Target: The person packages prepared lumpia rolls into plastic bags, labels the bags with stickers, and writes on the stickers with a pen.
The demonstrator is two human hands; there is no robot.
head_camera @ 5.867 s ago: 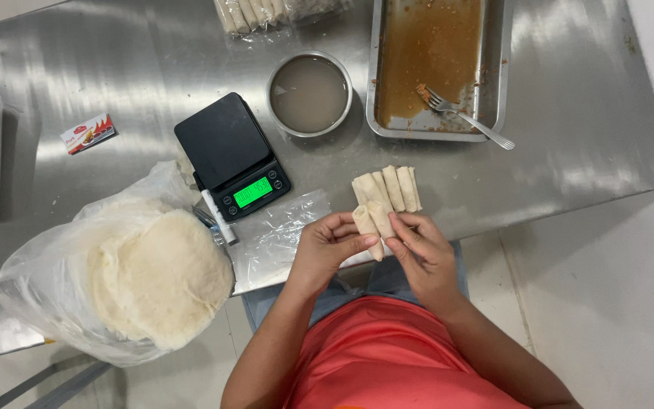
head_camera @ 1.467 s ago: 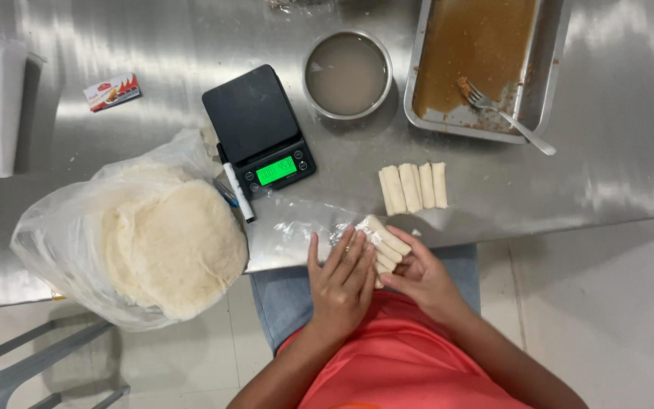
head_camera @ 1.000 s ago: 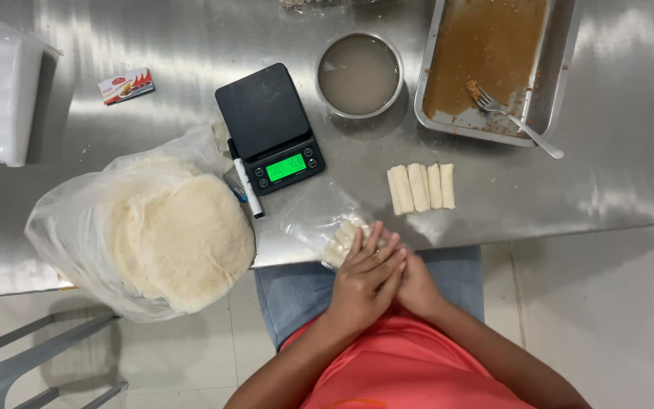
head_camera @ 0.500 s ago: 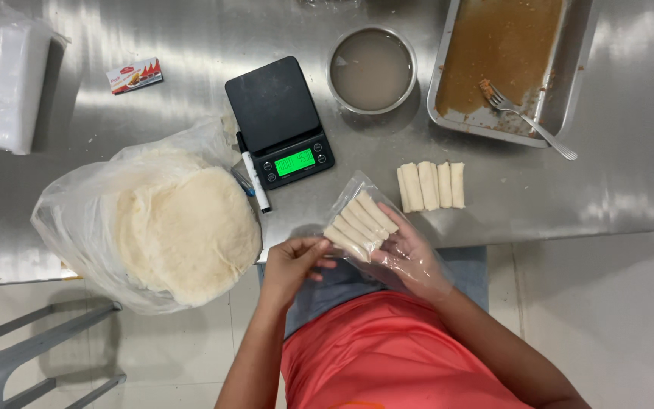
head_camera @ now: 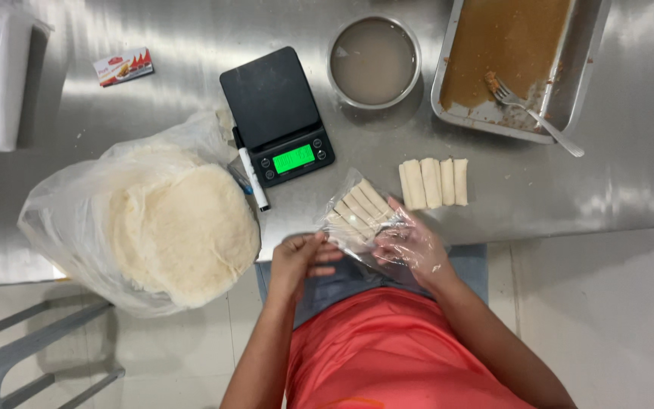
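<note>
The right hand (head_camera: 410,246) sits inside a clear plastic bag (head_camera: 357,220) at the table's near edge, fingers spread loosely under a batch of pale rolls (head_camera: 359,210) packed side by side, while the left hand (head_camera: 300,257), half curled, pinches the bag's lip at its seven o'clock. At two o'clock from the bag four more rolls (head_camera: 434,182) lie in a row on the steel table (head_camera: 630,151); at eleven o'clock stands a black scale (head_camera: 276,115) with a green display. A large clear sack of round wrappers (head_camera: 175,227) lies at nine o'clock, and a small red-and-white packet (head_camera: 123,67) sits far off at ten o'clock.
</note>
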